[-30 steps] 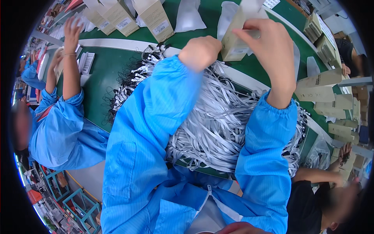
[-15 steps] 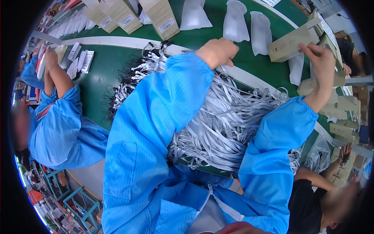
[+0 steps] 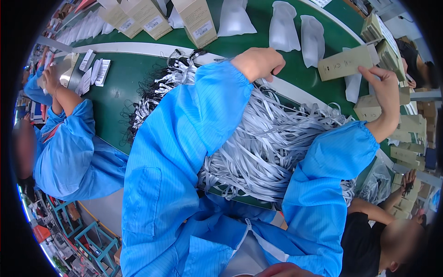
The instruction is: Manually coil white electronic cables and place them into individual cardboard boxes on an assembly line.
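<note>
My right hand pinches the near right edge of a beige carton between thumb and fingers, at the far right of the green conveyor belt. My left hand hovers by the belt's white edge rail, its back turned up and its fingers curled downward. What those fingers hold, if anything, is hidden. Below both hands lies a large heap of white lanyards, partly covered by my blue sleeves. Black cord loops stick out at the heap's left end.
White-wrapped items and upright beige cartons stand along the belt. More cartons are stacked at the right. White label sheets lie on the green table. Co-workers sit on the left and right.
The belt's cartons and wrapped items have shifted slightly right. The carton at my right hand has turned, showing more of its printed side. My left fingers have curled further down.
</note>
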`<action>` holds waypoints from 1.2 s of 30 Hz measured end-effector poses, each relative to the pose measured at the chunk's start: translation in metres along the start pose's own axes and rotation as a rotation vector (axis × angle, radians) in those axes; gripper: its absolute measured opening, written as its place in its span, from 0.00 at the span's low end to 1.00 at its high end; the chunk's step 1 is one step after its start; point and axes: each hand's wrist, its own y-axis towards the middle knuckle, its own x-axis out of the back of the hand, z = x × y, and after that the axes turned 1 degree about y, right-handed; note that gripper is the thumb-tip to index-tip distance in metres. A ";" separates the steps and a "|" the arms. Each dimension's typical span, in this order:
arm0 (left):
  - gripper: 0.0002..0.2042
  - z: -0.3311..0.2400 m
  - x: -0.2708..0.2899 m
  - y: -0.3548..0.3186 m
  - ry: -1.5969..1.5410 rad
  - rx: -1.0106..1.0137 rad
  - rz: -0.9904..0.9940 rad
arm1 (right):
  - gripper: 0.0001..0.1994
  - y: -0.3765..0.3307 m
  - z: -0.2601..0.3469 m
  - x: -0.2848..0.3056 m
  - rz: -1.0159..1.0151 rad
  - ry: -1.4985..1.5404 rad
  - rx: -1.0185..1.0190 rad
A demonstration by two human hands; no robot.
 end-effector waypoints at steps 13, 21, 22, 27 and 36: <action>0.03 -0.002 -0.001 -0.002 -0.010 0.058 -0.099 | 0.18 -0.008 -0.030 0.017 0.070 0.026 -0.025; 0.04 -0.041 0.077 -0.033 0.028 -0.165 -0.396 | 0.20 -0.039 0.037 0.022 -0.498 0.102 0.256; 0.06 -0.049 0.087 -0.045 -0.178 -0.157 -0.429 | 0.23 -0.037 0.047 0.023 -0.314 0.134 0.365; 0.29 -0.082 0.129 -0.078 -1.185 0.008 -0.368 | 0.44 -0.007 0.090 -0.047 0.490 0.427 0.762; 0.09 -0.026 0.179 -0.175 -2.304 -0.717 -0.469 | 0.24 0.012 0.124 -0.087 1.272 0.545 0.543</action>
